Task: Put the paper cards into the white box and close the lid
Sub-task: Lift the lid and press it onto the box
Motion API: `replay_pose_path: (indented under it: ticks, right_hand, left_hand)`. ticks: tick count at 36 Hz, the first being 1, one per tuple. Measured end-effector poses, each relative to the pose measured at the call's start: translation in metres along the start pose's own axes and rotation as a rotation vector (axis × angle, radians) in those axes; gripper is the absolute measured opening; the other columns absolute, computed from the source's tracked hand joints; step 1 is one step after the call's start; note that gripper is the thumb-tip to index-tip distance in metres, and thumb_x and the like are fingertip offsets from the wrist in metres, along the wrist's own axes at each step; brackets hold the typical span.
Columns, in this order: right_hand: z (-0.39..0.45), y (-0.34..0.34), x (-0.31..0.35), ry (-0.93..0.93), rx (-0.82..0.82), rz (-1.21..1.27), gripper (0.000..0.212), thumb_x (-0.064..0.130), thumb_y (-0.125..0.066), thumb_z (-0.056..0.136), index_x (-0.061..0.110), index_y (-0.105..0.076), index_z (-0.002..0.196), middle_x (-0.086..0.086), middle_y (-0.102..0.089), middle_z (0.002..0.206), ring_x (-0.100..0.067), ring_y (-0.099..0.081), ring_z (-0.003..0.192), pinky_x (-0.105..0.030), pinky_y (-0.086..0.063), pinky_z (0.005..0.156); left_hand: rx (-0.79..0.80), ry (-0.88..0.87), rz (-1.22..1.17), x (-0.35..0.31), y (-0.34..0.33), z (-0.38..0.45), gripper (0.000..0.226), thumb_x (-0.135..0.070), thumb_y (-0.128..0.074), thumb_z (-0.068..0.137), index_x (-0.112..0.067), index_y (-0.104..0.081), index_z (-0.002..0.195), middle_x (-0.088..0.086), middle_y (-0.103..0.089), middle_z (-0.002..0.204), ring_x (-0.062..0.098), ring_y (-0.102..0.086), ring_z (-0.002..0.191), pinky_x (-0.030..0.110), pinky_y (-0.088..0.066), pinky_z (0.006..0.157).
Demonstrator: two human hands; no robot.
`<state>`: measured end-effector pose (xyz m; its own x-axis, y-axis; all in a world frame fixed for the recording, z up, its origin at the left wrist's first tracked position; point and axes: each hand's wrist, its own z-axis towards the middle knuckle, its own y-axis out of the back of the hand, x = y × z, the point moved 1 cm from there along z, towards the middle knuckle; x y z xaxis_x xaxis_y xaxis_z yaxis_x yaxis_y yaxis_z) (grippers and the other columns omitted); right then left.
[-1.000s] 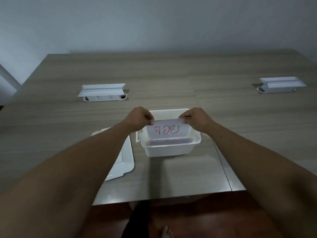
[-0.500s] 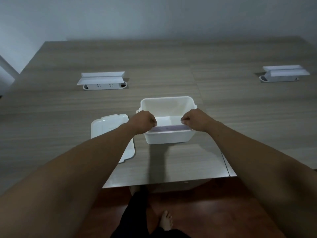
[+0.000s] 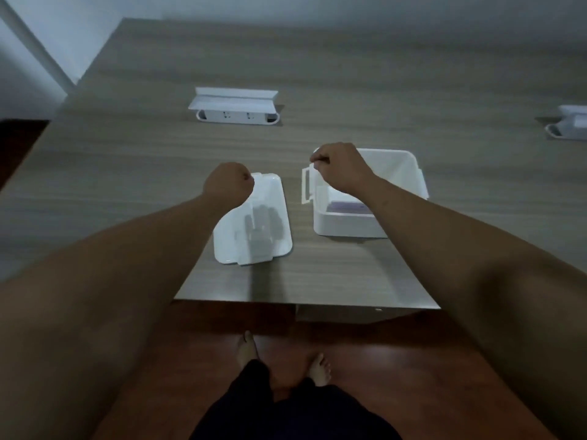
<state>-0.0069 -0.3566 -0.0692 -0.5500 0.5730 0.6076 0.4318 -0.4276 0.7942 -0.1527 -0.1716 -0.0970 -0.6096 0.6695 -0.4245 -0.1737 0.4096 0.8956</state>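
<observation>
The white box (image 3: 409, 173) stands open near the table's front edge. Paper cards (image 3: 347, 207) lie flat on its bottom, partly hidden by my right forearm. My right hand (image 3: 340, 168) hovers over the box's left rim, fingers curled with nothing in them. The white lid (image 3: 254, 230) lies flat on the table just left of the box. My left hand (image 3: 229, 185) is over the lid's far left corner, fingers curled; whether it touches the lid I cannot tell.
A white socket unit with a raised flap (image 3: 234, 107) sits further back on the wooden table (image 3: 317, 74). A second one (image 3: 568, 125) is at the right edge. The table's front edge runs just behind my bare feet (image 3: 282, 357).
The card with red writing went down into the box and both hands let go of it. My left hand moved left over the lid, my right to the box's left rim. The view shifted left.
</observation>
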Motion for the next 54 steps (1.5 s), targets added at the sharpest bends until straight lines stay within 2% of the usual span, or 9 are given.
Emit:
replay_pose_path:
  ticks: [12,16,20,25,30,38,44,50,54]
  right_hand:
    - [0.014,-0.127,0.055,-0.233,0.146,-0.068,0.042,0.01,-0.05,0.083,0.005,-0.058,0.124,-0.013,-0.061,0.13,-0.029,-0.054,0.122,-0.032,-0.041,0.103]
    - [0.007,-0.155,0.045,-0.402,0.242,-0.138,0.045,0.013,-0.053,0.078,0.001,-0.055,0.121,-0.018,-0.058,0.128,-0.035,-0.057,0.115,-0.035,-0.048,0.091]
    - [-0.004,-0.175,0.029,-0.543,0.263,-0.229,0.042,0.017,-0.056,0.072,0.003,-0.056,0.112,-0.019,-0.058,0.119,-0.038,-0.059,0.109,-0.039,-0.052,0.088]
    - [-0.008,-0.196,0.01,-0.65,0.199,-0.161,0.036,0.01,-0.052,0.078,-0.002,-0.058,0.111,-0.02,-0.061,0.116,-0.037,-0.058,0.112,-0.035,-0.049,0.092]
    - [0.002,-0.198,0.02,-0.736,0.204,-0.074,0.023,0.004,-0.05,0.084,-0.01,-0.064,0.096,-0.018,-0.065,0.092,-0.037,-0.063,0.106,-0.03,-0.043,0.073]
    - [0.055,-0.16,0.068,-0.924,-0.023,0.293,0.032,0.008,-0.049,0.087,-0.005,-0.06,0.114,-0.02,-0.064,0.121,-0.037,-0.061,0.112,-0.034,-0.049,0.083]
    - [0.091,-0.083,0.077,-0.958,-0.311,0.631,0.036,0.009,-0.055,0.074,0.0,-0.065,0.108,-0.016,-0.068,0.111,-0.036,-0.067,0.097,-0.044,-0.057,0.086]
    - [0.094,0.001,0.051,-0.918,-0.455,0.87,0.024,0.005,-0.055,0.067,0.005,-0.068,0.088,-0.014,-0.073,0.095,-0.031,-0.072,0.077,-0.057,-0.057,0.074]
    - [0.074,0.046,0.042,-0.799,-0.426,0.955,0.017,0.0,-0.057,0.082,0.005,-0.064,0.098,-0.01,-0.071,0.091,-0.024,-0.069,0.073,-0.036,-0.06,0.055]
  left_hand:
    - [0.149,0.327,-0.038,0.133,-0.027,-0.017,0.03,-0.019,-0.051,0.082,-0.002,-0.071,0.099,0.021,-0.071,0.106,0.038,-0.067,0.101,0.038,-0.053,0.084]
    - [0.228,0.351,-0.07,0.15,-0.046,-0.018,0.035,-0.028,-0.049,0.087,-0.003,-0.068,0.103,0.02,-0.069,0.109,0.039,-0.065,0.102,0.039,-0.052,0.086]
    - [0.321,0.325,-0.103,0.155,-0.061,-0.013,0.044,-0.042,-0.045,0.09,-0.007,-0.064,0.109,0.016,-0.067,0.114,0.036,-0.064,0.104,0.04,-0.05,0.089]
    - [0.336,0.221,-0.03,0.158,-0.07,-0.01,0.028,-0.026,-0.048,0.088,-0.011,-0.065,0.105,0.015,-0.069,0.11,0.035,-0.065,0.101,0.041,-0.053,0.086]
    - [0.289,0.206,-0.056,0.172,-0.063,0.002,0.022,-0.018,-0.047,0.088,-0.007,-0.062,0.099,0.017,-0.069,0.105,0.037,-0.064,0.097,0.038,-0.048,0.077]
    - [0.157,0.101,0.02,0.166,-0.007,0.05,0.024,-0.02,-0.046,0.091,-0.006,-0.065,0.099,0.019,-0.069,0.102,0.038,-0.065,0.094,0.04,-0.051,0.079]
    - [0.058,-0.313,0.192,0.107,0.039,0.078,0.055,-0.005,-0.05,0.083,-0.009,-0.048,0.137,0.015,-0.054,0.136,0.036,-0.051,0.122,0.045,-0.044,0.101]
    - [-0.012,-0.627,0.212,0.024,0.057,0.075,0.068,-0.002,-0.054,0.073,-0.009,-0.047,0.14,0.014,-0.047,0.148,0.032,-0.045,0.136,0.044,-0.032,0.116]
    - [-0.1,-0.721,0.213,-0.027,0.053,0.067,0.049,-0.011,-0.054,0.083,-0.014,-0.055,0.131,0.01,-0.06,0.133,0.033,-0.058,0.118,0.043,-0.045,0.1]
